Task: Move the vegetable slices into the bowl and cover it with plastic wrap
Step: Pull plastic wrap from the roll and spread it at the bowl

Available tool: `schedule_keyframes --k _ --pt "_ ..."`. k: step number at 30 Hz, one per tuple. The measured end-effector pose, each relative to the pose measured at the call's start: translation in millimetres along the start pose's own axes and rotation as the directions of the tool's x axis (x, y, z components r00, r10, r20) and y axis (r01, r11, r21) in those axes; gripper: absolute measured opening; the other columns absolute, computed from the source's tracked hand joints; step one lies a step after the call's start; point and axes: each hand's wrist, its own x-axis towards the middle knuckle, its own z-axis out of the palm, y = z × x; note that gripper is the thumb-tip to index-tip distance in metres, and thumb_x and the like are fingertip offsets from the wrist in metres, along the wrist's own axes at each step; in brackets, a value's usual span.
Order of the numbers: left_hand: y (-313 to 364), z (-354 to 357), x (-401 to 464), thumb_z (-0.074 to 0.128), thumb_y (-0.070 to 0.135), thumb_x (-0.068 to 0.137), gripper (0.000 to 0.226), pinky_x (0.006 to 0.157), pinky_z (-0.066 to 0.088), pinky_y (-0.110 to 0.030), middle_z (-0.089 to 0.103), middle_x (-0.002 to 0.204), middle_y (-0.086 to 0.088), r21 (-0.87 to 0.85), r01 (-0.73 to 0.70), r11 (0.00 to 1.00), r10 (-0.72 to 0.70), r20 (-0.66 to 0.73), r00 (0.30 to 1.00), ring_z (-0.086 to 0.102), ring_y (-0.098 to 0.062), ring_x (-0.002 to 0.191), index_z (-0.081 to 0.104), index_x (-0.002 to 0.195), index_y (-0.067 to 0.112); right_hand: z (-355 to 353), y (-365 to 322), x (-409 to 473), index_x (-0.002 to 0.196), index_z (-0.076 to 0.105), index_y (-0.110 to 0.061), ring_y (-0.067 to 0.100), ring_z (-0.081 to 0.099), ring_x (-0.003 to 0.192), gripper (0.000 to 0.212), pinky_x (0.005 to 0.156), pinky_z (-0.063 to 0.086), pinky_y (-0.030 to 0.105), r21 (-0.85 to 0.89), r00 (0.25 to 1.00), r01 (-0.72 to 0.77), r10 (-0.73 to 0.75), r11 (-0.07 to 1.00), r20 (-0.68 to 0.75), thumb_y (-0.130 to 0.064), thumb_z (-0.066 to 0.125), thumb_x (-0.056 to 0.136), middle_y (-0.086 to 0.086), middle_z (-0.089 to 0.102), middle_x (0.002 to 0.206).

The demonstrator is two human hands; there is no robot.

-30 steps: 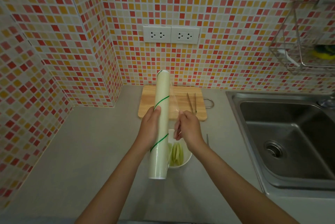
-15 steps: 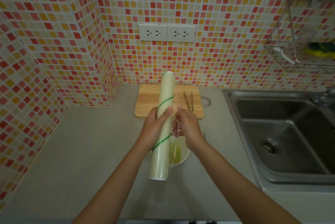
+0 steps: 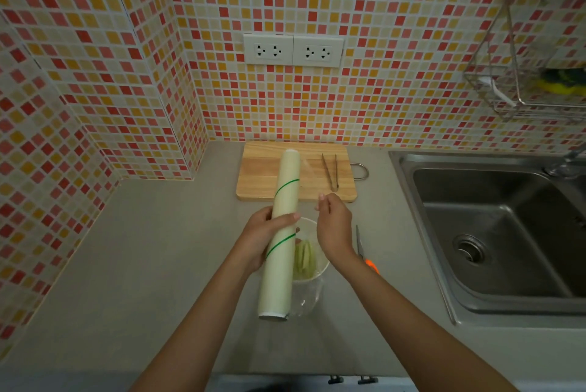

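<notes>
A white bowl (image 3: 320,272) with pale green vegetable slices (image 3: 304,260) sits on the grey counter in front of me. My left hand (image 3: 263,234) grips a long roll of plastic wrap (image 3: 280,233), pale with green stripes, held lengthwise above the bowl's left side. My right hand (image 3: 334,226) hovers over the bowl's right side and pinches the free edge of the clear film (image 3: 309,176), which stretches from the roll toward it. A loose fold of film hangs below the bowl's near rim.
A wooden cutting board (image 3: 260,179) lies behind the bowl with metal tongs (image 3: 331,171) on it. Scissors with orange handles (image 3: 364,255) lie right of the bowl. A steel sink (image 3: 494,233) fills the right side. Tiled walls close the left and back.
My right hand has drawn away from the roll to the right, pulling film out over the bowl. The roll has tilted slightly and stays in my left hand.
</notes>
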Motion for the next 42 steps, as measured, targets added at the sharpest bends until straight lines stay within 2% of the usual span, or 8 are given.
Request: schedule_keyframes --k 3,7,11,16,20,23,28,42 --pt "-2.7 -3.7 3.1 0.062 0.018 0.084 0.027 0.065 0.058 -0.037 0.070 0.072 -0.011 -0.141 0.094 0.986 -0.094 0.009 0.996 0.069 -0.023 0.063 0.059 0.103 -0.001 -4.8 6.9 1.7 0.083 0.059 -0.004 0.000 0.047 0.062 0.032 0.051 0.034 0.003 0.013 0.999 -0.041 0.042 0.999 -0.020 -0.019 0.038 0.101 -0.013 0.050 0.067" --pt "-10.7 0.7 4.7 0.081 0.030 0.072 0.044 0.057 0.056 -0.033 0.065 0.062 -0.001 0.034 0.008 0.999 -0.006 -0.066 0.998 0.063 -0.018 0.054 0.063 0.100 0.002 -6.1 11.8 -1.0 0.091 0.065 -0.004 -0.005 0.050 0.069 0.030 0.057 0.035 -0.002 0.057 0.997 -0.073 0.073 0.996 0.000 -0.018 0.040 0.101 -0.014 0.055 0.074" --pt "-12.2 1.2 7.8 0.076 0.020 0.075 0.028 0.068 0.058 -0.046 0.066 0.061 -0.007 0.033 0.019 0.999 -0.015 -0.125 0.992 0.064 -0.023 0.056 0.064 0.092 0.002 -11.2 16.3 -1.6 0.095 0.067 -0.004 -0.003 0.050 0.063 0.029 0.055 0.037 -0.002 0.079 0.995 -0.085 0.089 0.993 -0.037 -0.018 0.042 0.100 -0.007 0.061 0.081" --pt "-9.9 -6.3 10.4 0.058 0.028 0.085 0.030 0.064 0.054 -0.038 0.066 0.072 -0.013 -0.107 0.093 0.990 -0.108 -0.137 0.985 0.061 -0.024 0.060 0.061 0.097 0.001 -18.8 25.4 1.0 0.090 0.066 -0.005 0.004 0.043 0.052 0.027 0.051 0.036 0.016 0.053 0.994 -0.085 0.089 0.995 -0.065 -0.018 0.044 0.099 -0.011 0.048 0.058" --pt "-14.2 -7.2 12.5 0.083 0.031 0.069 0.044 0.055 0.057 -0.031 0.069 0.078 -0.009 0.184 0.038 0.982 -0.017 -0.115 0.993 0.067 -0.020 0.062 0.061 0.099 0.007 -21.2 34.5 0.5 0.089 0.065 -0.006 0.004 0.047 0.057 0.024 0.055 0.038 0.017 0.045 0.993 -0.099 0.102 0.994 -0.052 -0.015 0.044 0.099 -0.006 0.054 0.064" --pt "-15.1 -13.8 16.1 0.081 0.018 0.071 0.040 0.063 0.060 -0.038 0.070 0.082 -0.013 0.147 0.052 0.988 -0.033 -0.129 0.991 0.070 -0.025 0.070 0.063 0.103 0.002 -22.1 40.9 0.0 0.089 0.065 -0.007 0.002 0.049 0.060 0.023 0.054 0.037 0.006 0.040 0.994 -0.097 0.099 0.995 -0.052 -0.013 0.045 0.098 -0.008 0.055 0.066" --pt "-15.4 -25.1 16.3 0.066 0.026 0.074 0.035 0.059 0.055 -0.033 0.069 0.078 -0.011 -0.020 0.115 0.993 -0.117 -0.113 0.987 0.065 -0.022 0.063 0.063 0.097 0.001 -24.9 50.4 5.3 0.091 0.065 -0.007 -0.001 0.046 0.061 0.024 0.062 0.038 0.021 0.062 0.991 -0.129 0.131 0.990 -0.031 -0.014 0.044 0.098 -0.014 0.051 0.065" --pt "-30.2 -38.7 22.4 0.080 0.039 0.065 0.054 0.063 0.055 -0.036 0.067 0.093 -0.012 0.300 0.046 0.953 0.025 -0.231 0.973 0.066 -0.026 0.074 0.059 0.103 0.007 -23.7 73.7 2.9 0.091 0.066 -0.004 0.013 0.057 0.082 0.023 0.076 0.040 0.024 0.050 0.985 -0.166 0.168 0.985 -0.032 -0.011 0.045 0.097 -0.004 0.063 0.083"
